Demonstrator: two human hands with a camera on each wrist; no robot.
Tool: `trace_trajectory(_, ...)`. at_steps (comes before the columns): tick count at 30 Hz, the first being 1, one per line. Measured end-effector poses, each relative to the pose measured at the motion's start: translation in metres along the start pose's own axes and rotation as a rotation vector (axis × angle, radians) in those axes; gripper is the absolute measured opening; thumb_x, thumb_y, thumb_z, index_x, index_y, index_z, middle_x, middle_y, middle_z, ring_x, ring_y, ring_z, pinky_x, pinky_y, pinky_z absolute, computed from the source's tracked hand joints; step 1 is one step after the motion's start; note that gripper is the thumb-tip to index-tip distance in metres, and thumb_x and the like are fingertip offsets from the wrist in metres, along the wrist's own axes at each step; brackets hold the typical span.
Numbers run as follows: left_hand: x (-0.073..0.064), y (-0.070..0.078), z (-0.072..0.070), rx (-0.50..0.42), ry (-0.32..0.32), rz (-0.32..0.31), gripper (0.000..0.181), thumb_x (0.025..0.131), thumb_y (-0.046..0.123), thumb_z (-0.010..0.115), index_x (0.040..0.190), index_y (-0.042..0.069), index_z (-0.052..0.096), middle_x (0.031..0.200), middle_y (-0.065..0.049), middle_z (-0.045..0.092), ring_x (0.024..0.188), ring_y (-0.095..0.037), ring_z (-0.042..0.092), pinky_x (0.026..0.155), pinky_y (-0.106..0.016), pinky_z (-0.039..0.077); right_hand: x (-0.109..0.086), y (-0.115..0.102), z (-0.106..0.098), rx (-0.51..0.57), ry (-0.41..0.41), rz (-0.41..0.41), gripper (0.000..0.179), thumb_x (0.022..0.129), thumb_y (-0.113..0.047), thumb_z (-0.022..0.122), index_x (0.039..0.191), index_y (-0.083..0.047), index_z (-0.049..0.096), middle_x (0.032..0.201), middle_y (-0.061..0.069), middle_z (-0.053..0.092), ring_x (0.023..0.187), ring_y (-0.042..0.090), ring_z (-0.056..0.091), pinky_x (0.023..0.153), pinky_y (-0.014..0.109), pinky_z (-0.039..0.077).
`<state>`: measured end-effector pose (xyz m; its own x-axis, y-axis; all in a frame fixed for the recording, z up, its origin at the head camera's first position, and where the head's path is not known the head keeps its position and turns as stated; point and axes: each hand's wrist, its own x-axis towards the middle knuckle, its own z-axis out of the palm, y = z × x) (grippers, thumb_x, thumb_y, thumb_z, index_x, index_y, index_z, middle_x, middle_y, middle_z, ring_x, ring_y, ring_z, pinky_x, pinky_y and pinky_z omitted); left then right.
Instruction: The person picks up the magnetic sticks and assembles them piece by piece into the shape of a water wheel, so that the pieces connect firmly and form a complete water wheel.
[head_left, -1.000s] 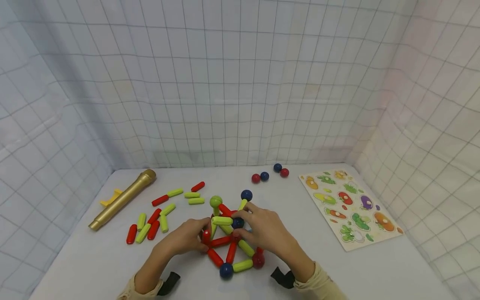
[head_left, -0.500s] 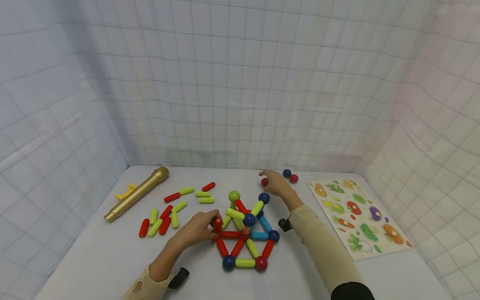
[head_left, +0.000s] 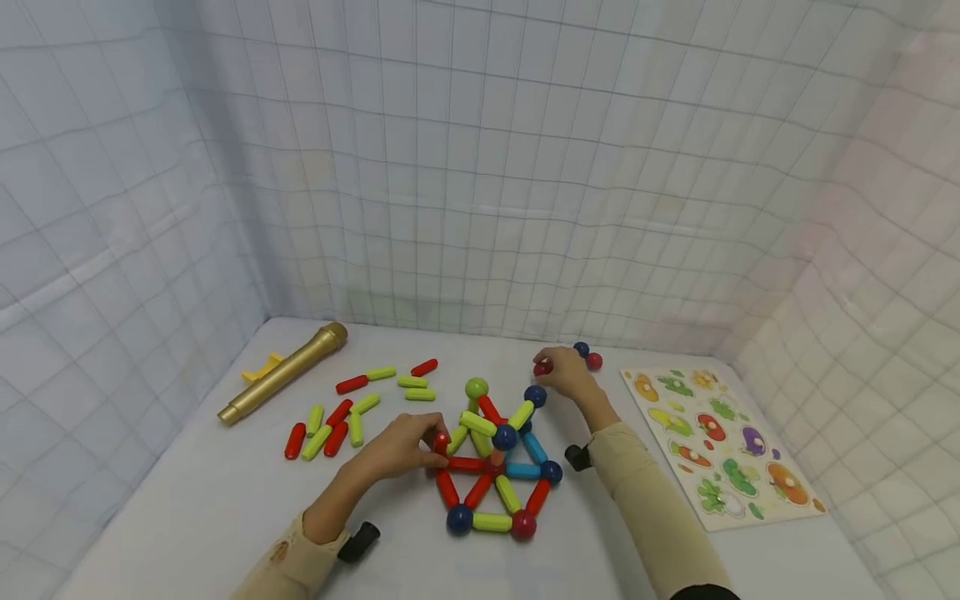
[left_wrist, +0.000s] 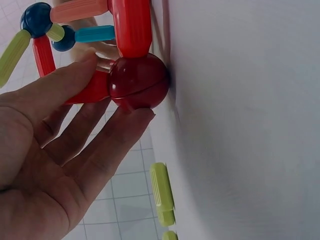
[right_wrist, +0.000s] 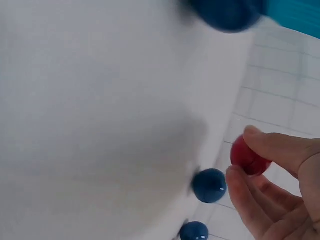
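A magnetic structure of rods and balls stands mid-table, with a blue ball [head_left: 506, 437] raised over its hub and a yellow-green rod [head_left: 477, 423] reaching left from it. At its left corner my left hand [head_left: 401, 446] grips an upright red rod [left_wrist: 92, 90], fingertips at the dark red ball [left_wrist: 140, 82] under it. Farther back, my right hand [head_left: 572, 379] pinches a red ball [right_wrist: 250, 156] between thumb and fingers. A loose blue ball [right_wrist: 209, 185] lies close by those fingertips in the right wrist view.
Loose red and yellow-green rods [head_left: 317, 442] lie left of the structure. A gold microphone [head_left: 288, 372] and a yellow piece [head_left: 262, 367] are at the back left. A vegetable puzzle board [head_left: 720, 450] lies on the right. Gridded cloth walls [head_left: 480, 208] bound the table.
My right hand has left the raised blue ball, reached to the back and taken a red ball. My left hand stays at the structure's left corner. The head view has shifted.
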<state>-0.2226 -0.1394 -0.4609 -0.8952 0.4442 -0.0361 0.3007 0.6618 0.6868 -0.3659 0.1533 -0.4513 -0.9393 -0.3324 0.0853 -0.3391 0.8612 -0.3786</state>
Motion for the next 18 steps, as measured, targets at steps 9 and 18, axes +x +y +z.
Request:
trace_trajectory(9,0.004,-0.003,0.002,-0.027,0.007,-0.016,0.024,0.08,0.018,0.079,0.094,0.016,0.06,0.087,0.006,0.069,0.081,-0.01,0.06,0.069,-0.023,0.05,-0.027,-0.011,-0.03,0.115,0.196,0.007,0.035,0.084,-0.015,0.075,0.117,-0.006,0.068,0.11,0.017,0.066,0.093,0.029,0.065,0.074,0.038,0.056)
trace_trajectory(18,0.003,-0.003,0.002,-0.035,0.03,-0.03,0.024,0.08,0.022,0.08,0.092,0.017,0.059,0.085,0.007,0.069,0.077,-0.01,0.058,0.068,-0.023,0.048,-0.073,-0.106,-0.05,0.332,0.258,-0.369,0.033,0.085,-0.01,0.074,0.117,-0.007,0.068,0.109,0.01,0.065,0.088,0.02,0.07,0.075,0.028,0.059)
